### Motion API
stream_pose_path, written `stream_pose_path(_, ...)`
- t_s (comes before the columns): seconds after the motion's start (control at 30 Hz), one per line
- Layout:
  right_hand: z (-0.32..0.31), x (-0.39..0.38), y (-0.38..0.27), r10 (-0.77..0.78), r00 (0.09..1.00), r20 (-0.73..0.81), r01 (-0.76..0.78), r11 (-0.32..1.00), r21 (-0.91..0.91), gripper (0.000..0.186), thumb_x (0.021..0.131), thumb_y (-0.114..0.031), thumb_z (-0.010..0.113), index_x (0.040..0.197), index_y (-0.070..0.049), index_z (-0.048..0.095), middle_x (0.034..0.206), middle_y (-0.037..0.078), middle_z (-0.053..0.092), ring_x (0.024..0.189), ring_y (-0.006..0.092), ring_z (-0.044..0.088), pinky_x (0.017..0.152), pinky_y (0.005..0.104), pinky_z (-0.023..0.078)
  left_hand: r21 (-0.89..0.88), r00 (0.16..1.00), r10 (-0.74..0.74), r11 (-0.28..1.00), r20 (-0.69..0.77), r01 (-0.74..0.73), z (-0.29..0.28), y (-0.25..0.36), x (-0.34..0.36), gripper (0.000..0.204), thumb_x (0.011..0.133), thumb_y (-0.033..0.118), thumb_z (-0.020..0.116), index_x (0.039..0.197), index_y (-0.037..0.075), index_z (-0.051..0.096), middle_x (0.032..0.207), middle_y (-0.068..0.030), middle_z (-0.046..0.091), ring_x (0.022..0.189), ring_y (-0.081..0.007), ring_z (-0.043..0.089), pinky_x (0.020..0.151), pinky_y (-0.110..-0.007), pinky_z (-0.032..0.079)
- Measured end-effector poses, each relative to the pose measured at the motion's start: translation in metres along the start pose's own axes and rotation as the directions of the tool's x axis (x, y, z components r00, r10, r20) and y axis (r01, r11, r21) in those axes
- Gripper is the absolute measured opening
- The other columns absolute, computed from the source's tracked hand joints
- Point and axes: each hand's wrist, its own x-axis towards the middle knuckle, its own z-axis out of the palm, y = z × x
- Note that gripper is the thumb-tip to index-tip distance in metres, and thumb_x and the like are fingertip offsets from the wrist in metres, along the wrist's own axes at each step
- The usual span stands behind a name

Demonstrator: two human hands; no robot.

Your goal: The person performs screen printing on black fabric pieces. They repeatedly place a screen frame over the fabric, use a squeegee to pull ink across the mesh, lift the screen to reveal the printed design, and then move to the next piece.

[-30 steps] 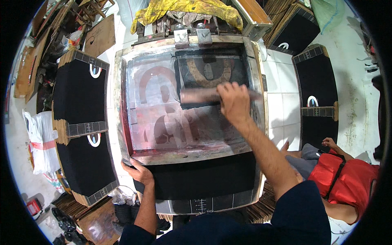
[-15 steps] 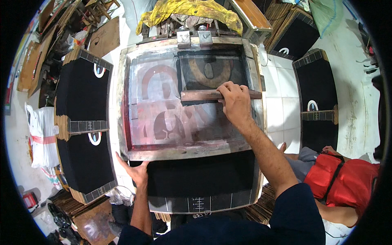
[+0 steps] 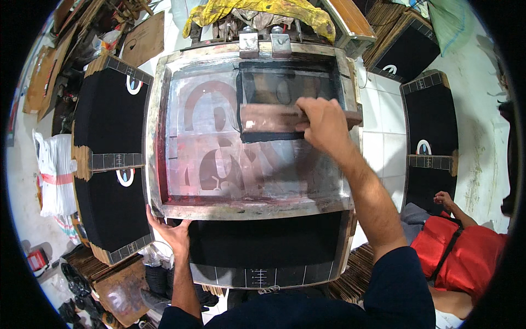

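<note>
Along the near edge: black-covered board [image 3: 266, 241], dark ruled strip [image 3: 296, 276] toward the wearer, its far part covered by a wooden screen frame [image 3: 263, 211]. Stacked cardboard [image 3: 345, 279] shows below, to the right. Co-worker [image 3: 463, 247] in red at lower right, apart from the frame.

Left hand [image 3: 171, 234] at the frame's near left corner; thumb and forefinger spread apart, one to each side of the corner. Other fingers unclear; whether the frame rests or is lifted cannot be told.

Within the frame: pale mesh [image 3: 189, 148], stained red near the left and near rails, bearing reddish-brown curved shapes.

Right hand [image 3: 327, 125] clamped on a wooden squeegee [image 3: 268, 119], fingers wrapped over its top toward the right end. Squeegee lies crosswise over the mesh's right half, across the dark ink patch [image 3: 253, 82]; slight blur. Its right end reaches over the frame's right rail.

Flanking: black boards with white oval motifs, left [image 3: 109, 120] and right [image 3: 430, 112]. White plastic bundle [image 3: 56, 192] outside the left ones.

Far rail: two metal blocks [image 3: 249, 45] side by side. Beyond them, a crumpled yellow cloth [image 3: 263, 8].
</note>
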Motion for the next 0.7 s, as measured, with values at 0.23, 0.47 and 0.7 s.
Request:
stream_pose_path(0.23,-0.005,0.151,0.065,0.059,0.984,0.169,-0.032,0.986,-0.161,0.055,0.074,-0.03,0.088,0.124,-0.016,0.07,0.119,0.012,0.075,0.114,0.0354,0.069,0.096,0.0517,0.05,-0.066,1.0,-0.015,0.998,0.007,0.015,-0.001,-0.001,-0.001,0.131,0.058,0.021,0.104,0.158,0.009,0.02,0.154,-0.0199,0.039,0.14,-0.0318,0.044,0.117,-0.046,0.041)
stream_pose_path(0.47,0.019,0.135,0.075,-0.048,0.909,-0.413,-0.023,0.986,-0.166,0.056,0.08,-0.03,0.085,0.131,-0.015,0.067,0.123,0.01,0.07,0.117,0.0343,0.064,0.101,0.0494,0.046,-0.087,1.0,-0.02,0.996,-0.019,0.019,0.0,-0.005,-0.003,0.129,0.059,0.025,0.104,0.157,0.009,0.021,0.155,-0.0197,0.039,0.142,-0.0316,0.043,0.119,-0.046,0.04)
stream_pose_path(0.7,0.0,-0.129,-0.052,0.228,0.95,-0.215,-0.217,0.973,0.072,0.051,0.089,-0.031,0.076,0.135,-0.014,0.066,0.132,0.012,0.061,0.139,0.0347,0.045,0.111,0.0569,0.027,-0.059,0.995,0.095,0.994,-0.039,-0.097,-0.003,0.01,0.0,0.128,0.059,0.027,0.104,0.157,0.009,0.024,0.15,-0.0195,0.044,0.138,-0.0311,0.047,0.118,-0.044,0.04)
